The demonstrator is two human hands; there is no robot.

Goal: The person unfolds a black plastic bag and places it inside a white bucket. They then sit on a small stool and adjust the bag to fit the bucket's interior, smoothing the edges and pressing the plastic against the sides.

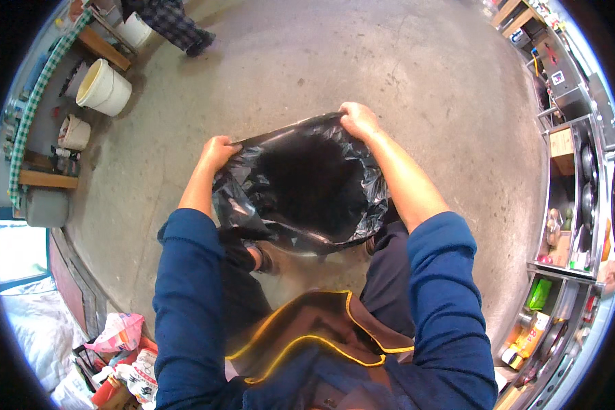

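A black plastic bag [241, 205] is stretched wide in front of my legs, its mouth facing up towards me. My left hand [219, 152] grips the rim at its far left corner. At the far right corner, my right hand [359, 121] has hold of the same rim and sits a little farther out. The bag's inside is dark, so its contents cannot be made out. Below the bag's near edge one of my shoes [266, 259] shows on the concrete floor. A brown apron [318, 312] with yellow edging hangs over my lap.
White buckets [105, 87] stand under a table with a green checked cloth [51, 72] at left. A person's leg [171, 31] is at top left. Metal shelves [546, 195] with pans and food line the right. Packaged goods [118, 333] lie at lower left.
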